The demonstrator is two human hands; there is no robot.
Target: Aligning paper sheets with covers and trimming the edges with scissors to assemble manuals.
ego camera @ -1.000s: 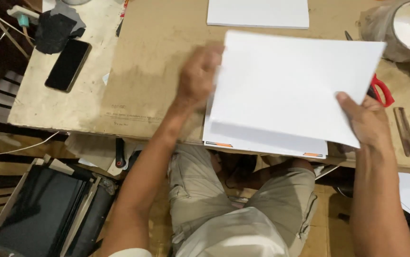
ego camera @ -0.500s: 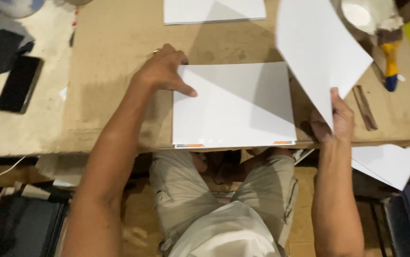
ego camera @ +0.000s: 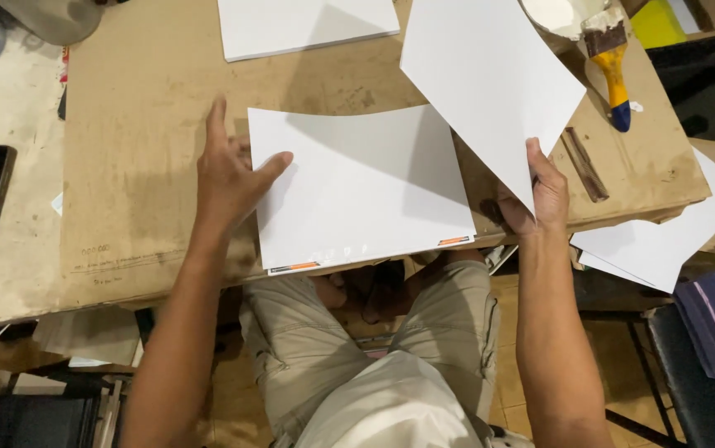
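A: Left hand [ego camera: 229, 178] is flat, fingers spread, thumb on the left edge of the white paper stack [ego camera: 362, 187] on the brown cardboard-covered table [ego camera: 142, 166].

B: Right hand [ego camera: 540, 195]?

A: It pinches the near corner of a loose white sheet [ego camera: 490, 79], lifted right of the stack. Top cut off.

B: Yellow-handled brush [ego camera: 610, 62]?

A: Far right, bristles partly out of frame.

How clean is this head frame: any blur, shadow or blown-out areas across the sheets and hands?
Head view: sharp overall, no motion blur on the left hand or right hand. The lifted sheet casts a soft grey shadow across the paper stack. Whites are bright, not clipped. The lower corners under the table fall dark.
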